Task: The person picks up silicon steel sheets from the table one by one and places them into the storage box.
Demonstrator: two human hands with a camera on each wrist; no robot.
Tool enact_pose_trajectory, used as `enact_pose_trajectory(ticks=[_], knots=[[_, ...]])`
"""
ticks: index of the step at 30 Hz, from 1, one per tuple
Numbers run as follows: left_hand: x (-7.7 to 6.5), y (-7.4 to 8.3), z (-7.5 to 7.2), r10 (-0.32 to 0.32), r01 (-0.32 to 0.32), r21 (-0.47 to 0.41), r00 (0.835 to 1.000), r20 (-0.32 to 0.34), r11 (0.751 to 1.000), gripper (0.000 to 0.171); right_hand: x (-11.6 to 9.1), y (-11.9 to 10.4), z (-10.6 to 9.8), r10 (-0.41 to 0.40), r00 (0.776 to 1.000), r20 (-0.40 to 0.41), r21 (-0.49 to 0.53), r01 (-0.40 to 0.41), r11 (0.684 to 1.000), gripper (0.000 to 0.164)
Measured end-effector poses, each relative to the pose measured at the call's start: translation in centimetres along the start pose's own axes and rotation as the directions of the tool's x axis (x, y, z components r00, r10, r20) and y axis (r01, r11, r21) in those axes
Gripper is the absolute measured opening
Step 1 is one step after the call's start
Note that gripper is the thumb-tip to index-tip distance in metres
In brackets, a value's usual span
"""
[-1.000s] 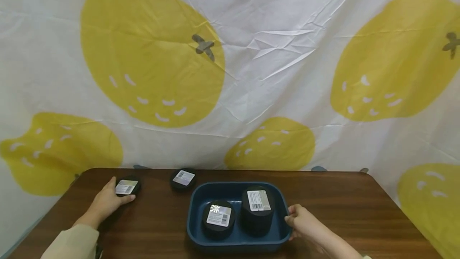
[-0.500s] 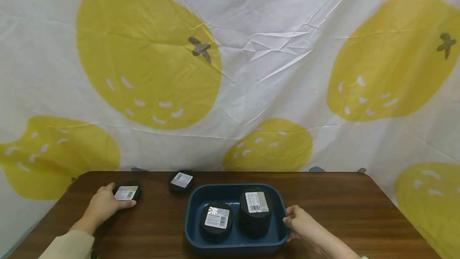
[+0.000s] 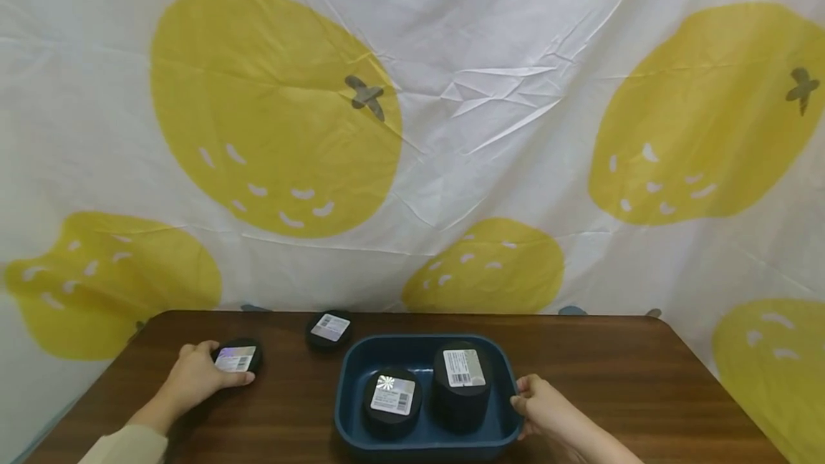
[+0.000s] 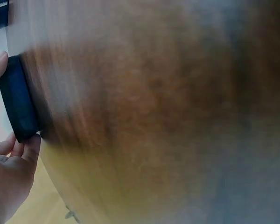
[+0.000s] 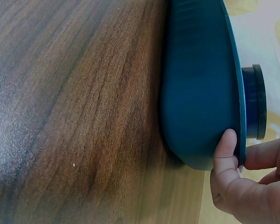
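Note:
At the left of the table, my left hand holds a flat, round black container with a white label on its lid. Its thumb is on the near side and fingers are on the far side; the left wrist view shows this container edge-on, low over the wood. My right hand pinches the right rim of a blue rectangular tray, thumb and fingers on either side of its wall. Inside the tray, a labelled black container stands left of a taller stack of black containers.
Another labelled black container lies near the table's back edge, behind and left of the tray. The brown wooden table ends at a white curtain printed with yellow fruit.
My left hand and the container in it have shifted a little toward me and to the right. The tray and my right hand stay in place; the head view has tilted slightly.

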State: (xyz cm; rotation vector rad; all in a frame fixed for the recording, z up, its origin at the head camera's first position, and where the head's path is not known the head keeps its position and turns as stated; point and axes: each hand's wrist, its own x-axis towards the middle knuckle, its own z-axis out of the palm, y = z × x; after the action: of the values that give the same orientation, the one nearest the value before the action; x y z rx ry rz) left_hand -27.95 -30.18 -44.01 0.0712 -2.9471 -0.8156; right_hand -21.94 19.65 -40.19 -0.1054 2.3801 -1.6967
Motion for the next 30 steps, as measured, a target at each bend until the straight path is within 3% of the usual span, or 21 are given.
enact_pose_trajectory(ticks=[11,23,30], knots=[[-1.2,1.1,0.1,-0.002,0.002,-0.013,0.999,-0.051,1.0,0.098,-0.2,0.0,0.2,0.009,1.0,-0.023,0.019,-0.009,1.0,0.014],[-1.6,4.4,0.3,0.058,-0.062,-0.053,0.996,-0.074,0.997,0.097,-0.4,0.1,0.3,0.027,0.999,-0.02,0.038,-0.026,0.999,0.017],[-2.0,6.8,0.4,0.132,-0.14,-0.062,0.985,-0.115,0.988,0.092,-0.4,-0.1,0.3,0.017,1.0,-0.022,0.036,-0.016,0.999,0.017]])
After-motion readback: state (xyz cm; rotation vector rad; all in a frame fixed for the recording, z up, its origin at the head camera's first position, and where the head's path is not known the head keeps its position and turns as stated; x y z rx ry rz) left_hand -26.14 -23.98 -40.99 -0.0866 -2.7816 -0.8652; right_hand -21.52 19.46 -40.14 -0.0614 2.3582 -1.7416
